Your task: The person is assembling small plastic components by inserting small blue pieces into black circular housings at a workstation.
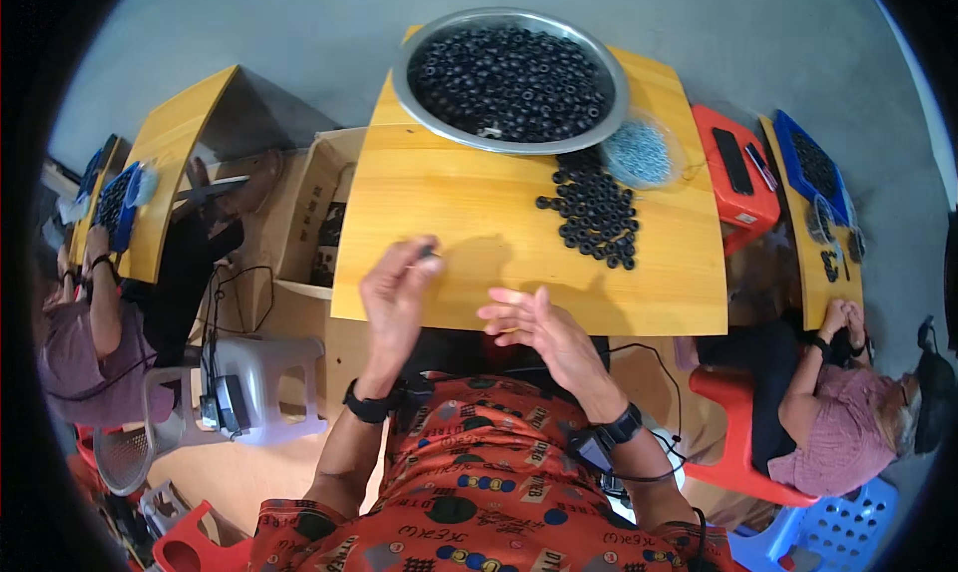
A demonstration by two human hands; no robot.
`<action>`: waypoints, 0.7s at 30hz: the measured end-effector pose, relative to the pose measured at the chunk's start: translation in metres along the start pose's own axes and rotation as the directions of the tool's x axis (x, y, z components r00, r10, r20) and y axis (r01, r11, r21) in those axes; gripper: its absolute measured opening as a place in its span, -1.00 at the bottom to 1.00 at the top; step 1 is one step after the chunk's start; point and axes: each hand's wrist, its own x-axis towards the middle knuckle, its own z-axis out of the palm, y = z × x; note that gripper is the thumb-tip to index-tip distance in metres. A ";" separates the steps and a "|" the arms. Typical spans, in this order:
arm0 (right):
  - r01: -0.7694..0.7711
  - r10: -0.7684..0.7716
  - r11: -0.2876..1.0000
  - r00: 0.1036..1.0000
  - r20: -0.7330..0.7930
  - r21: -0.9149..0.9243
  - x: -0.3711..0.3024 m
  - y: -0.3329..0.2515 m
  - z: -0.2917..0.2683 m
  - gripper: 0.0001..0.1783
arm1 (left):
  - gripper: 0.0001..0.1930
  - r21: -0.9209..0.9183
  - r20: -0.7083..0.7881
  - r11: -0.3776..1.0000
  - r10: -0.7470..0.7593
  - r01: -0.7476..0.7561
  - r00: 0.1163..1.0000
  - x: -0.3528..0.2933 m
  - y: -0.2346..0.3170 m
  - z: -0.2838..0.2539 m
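Your left hand [395, 294] pinches a dark piece [427, 252] between thumb and index over the table [439, 198], mostly hidden by fingertips; your right hand [547, 338]: thumb and fingers apart, palm hard to make out

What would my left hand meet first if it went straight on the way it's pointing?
Probably the near rim of the metal basin of black ring-shaped pieces, beyond bare wooden tabletop. Depth is unclear: your left hand seems raised, so it might pass over the rim.
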 end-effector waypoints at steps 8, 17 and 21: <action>0.106 -0.120 0.988 0.985 -0.124 -0.112 -0.008 -0.005 -0.036 -0.55 | -0.29 -0.179 -0.399 0.953 -0.296 0.243 0.868 0.049 -0.068 -0.115; 0.181 -0.394 0.881 0.793 -0.465 -0.438 -0.020 -0.034 -0.091 -0.70 | -0.31 -0.191 -0.287 0.974 -0.172 0.120 0.942 0.039 -0.020 -0.068; 0.139 -0.735 0.568 0.531 -0.423 -0.811 0.006 -0.057 -0.134 -0.83 | -0.50 -0.286 0.019 0.928 -0.243 0.238 0.970 0.026 0.001 -0.014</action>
